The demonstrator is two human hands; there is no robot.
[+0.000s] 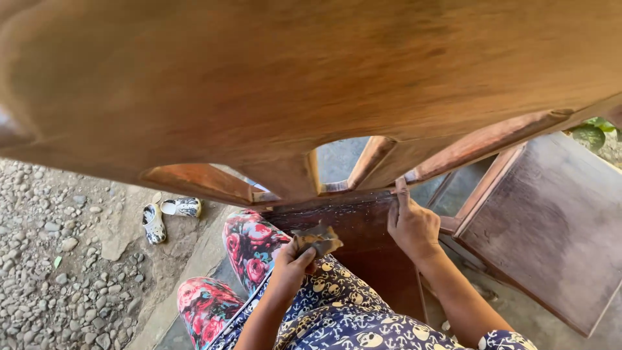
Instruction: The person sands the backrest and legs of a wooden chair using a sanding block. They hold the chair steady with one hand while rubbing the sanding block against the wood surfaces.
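A large brown wooden panel with cut-out openings fills the upper view, close to the camera. My left hand is shut on a folded brown piece of sandpaper, held just below the panel's lower rail. My right hand rests on a darker wooden board, with its forefinger pointing up and touching the rail beside an opening. Both forearms rise from my lap, which is covered in dark blue patterned cloth.
My legs in red floral print stretch out under the panel. Two white patterned sandals lie on the dirt at the left, beside gravel. A grey-brown framed wooden panel lies at the right, with a green plant behind it.
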